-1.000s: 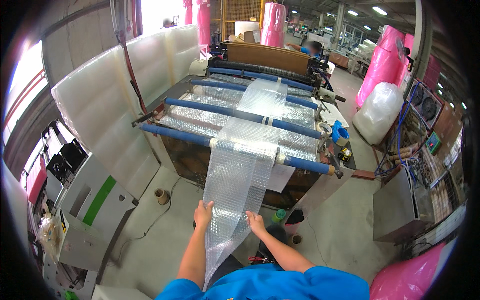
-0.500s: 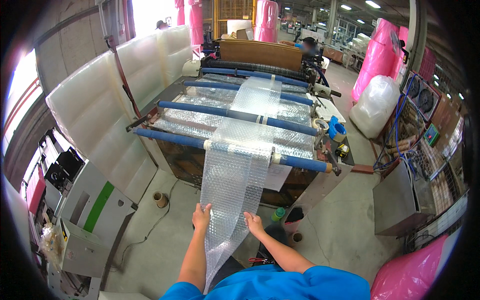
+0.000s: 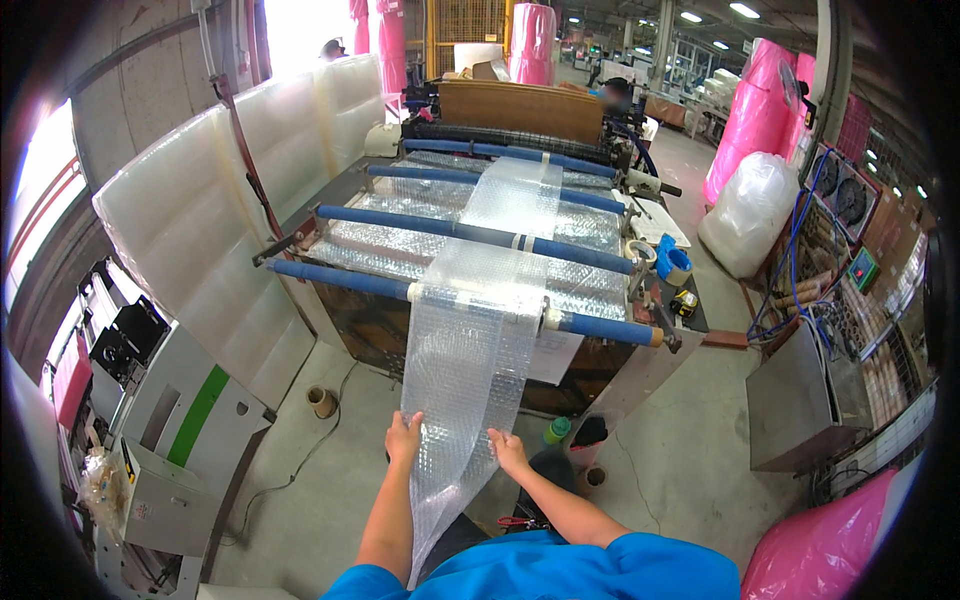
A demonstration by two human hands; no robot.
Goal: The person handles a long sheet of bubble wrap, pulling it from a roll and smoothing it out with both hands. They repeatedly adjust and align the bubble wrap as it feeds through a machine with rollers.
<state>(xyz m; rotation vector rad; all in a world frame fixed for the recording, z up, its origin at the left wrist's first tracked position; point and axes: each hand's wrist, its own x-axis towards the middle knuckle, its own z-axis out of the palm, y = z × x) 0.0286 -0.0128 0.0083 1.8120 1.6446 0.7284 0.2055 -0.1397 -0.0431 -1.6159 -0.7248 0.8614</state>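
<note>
Gripping bubble wrap sheet (image 3: pixel 470 360), left hand (image 3: pixel 404 437), right hand (image 3: pixel 508 452), blue rollers (image 3: pixel 340 279).

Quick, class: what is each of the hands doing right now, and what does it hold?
Left hand: closed on the left edge of the bubble wrap sheet.
Right hand: closed on the sheet's right edge.

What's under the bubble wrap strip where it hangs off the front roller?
Behind the hanging bubble wrap strip, held by the left hand and right hand, the machine's dark front panel shows dimly through. Anything lower behind it is too blurred to tell.
</note>
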